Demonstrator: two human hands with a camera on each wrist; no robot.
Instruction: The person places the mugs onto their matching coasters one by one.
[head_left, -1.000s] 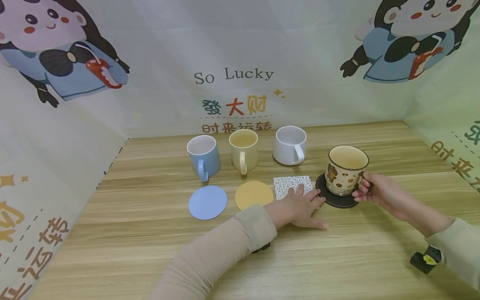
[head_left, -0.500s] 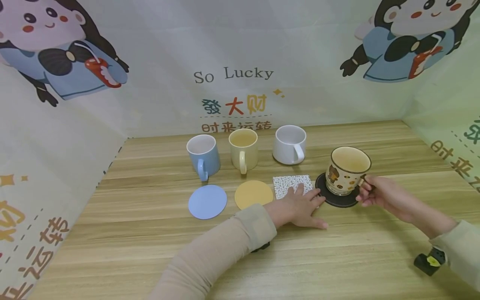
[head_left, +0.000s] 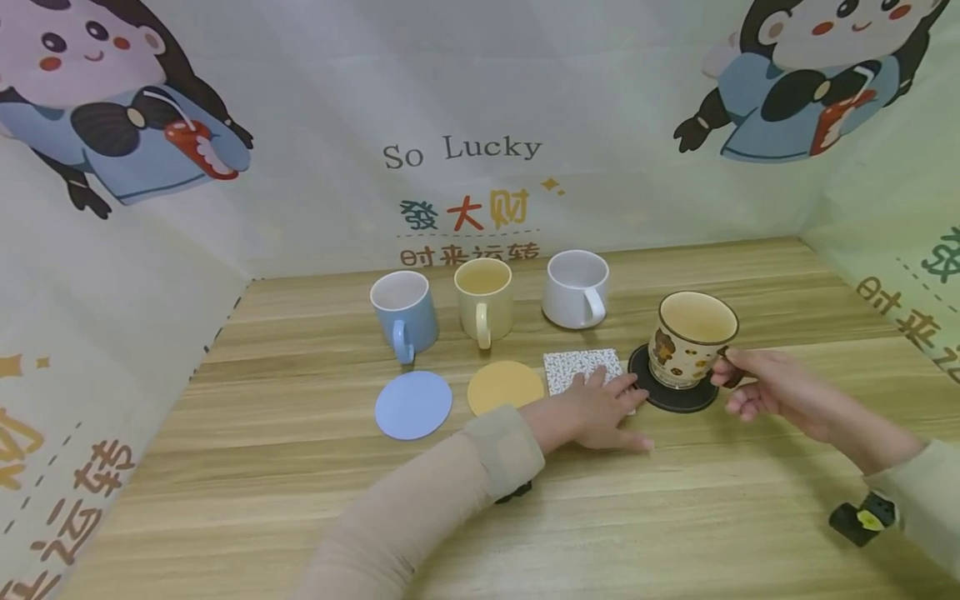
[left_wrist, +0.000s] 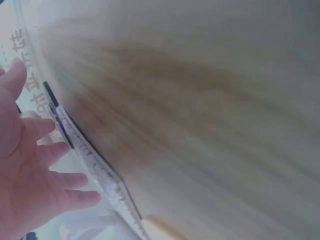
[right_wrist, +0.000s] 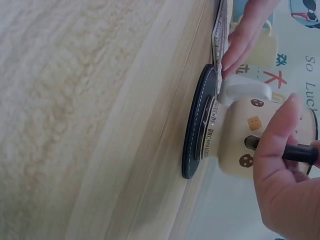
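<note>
A cream mug [head_left: 692, 346] with a brown rim and printed figures stands upright on a round black coaster [head_left: 678, 403]. My right hand [head_left: 787, 392] grips the mug's dark handle from the right, and the right wrist view shows the thumb beside that handle [right_wrist: 299, 153]. To the left, my left hand [head_left: 596, 412] lies with fingers spread over a square patterned coaster [head_left: 570, 367]. Its fingertips reach the left edge of the black coaster; whether they press on it I cannot tell. In the left wrist view the left hand's fingers are straight.
Along the back stand a blue mug [head_left: 408, 312], a yellow mug [head_left: 487, 304] and a white mug [head_left: 573, 292]. A blue round coaster [head_left: 413, 405] and a yellow round coaster [head_left: 506, 385] lie in front of them. Printed cloth [head_left: 322, 167] walls the wooden table [head_left: 247, 483].
The right hand's lower fingers have drawn back slightly to the right, away from the black coaster. The mug has stayed on that coaster, and the left hand has barely moved.
</note>
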